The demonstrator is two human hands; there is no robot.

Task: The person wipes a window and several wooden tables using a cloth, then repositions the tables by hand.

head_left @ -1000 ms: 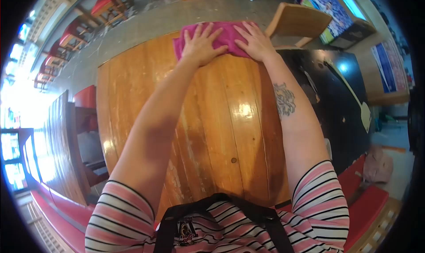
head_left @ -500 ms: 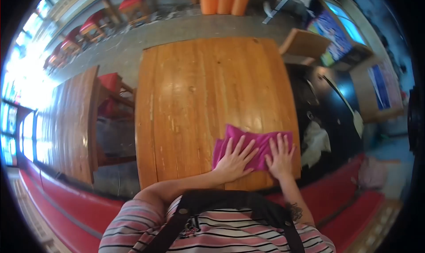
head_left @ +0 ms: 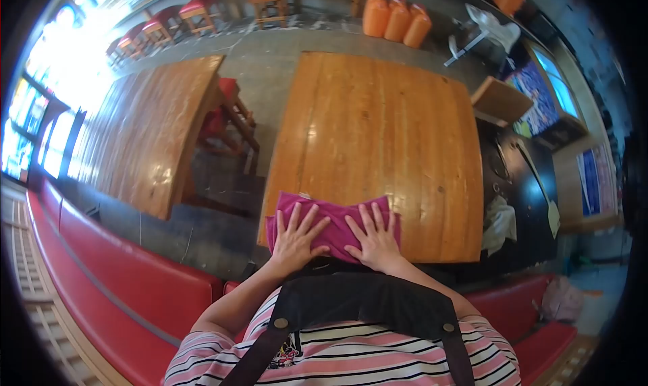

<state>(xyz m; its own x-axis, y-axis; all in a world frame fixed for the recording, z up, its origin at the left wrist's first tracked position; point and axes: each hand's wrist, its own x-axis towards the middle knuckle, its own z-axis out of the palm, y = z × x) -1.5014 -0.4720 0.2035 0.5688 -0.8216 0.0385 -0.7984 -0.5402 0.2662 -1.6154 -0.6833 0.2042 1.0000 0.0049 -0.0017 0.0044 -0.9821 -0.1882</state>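
A magenta cloth is spread, folded and a little creased, at the near left edge of a wooden table. On the cloth's left part my left hand lies flat with its fingers spread. My right hand presses on the cloth's right part, fingers likewise apart. Both palms are down and neither hand grips the cloth. The cloth's near edge is partly hidden behind my hands and the black apron.
A second wooden table stands at left, with red-topped stools beside it. Red bench seats run behind me. To the right is a black counter with a pale cloth. Orange jugs stand across the floor.
Both hands and the magenta cloth have moved left along the table's near edge, from its right corner to its left part. The camera view has turned and shifted too.
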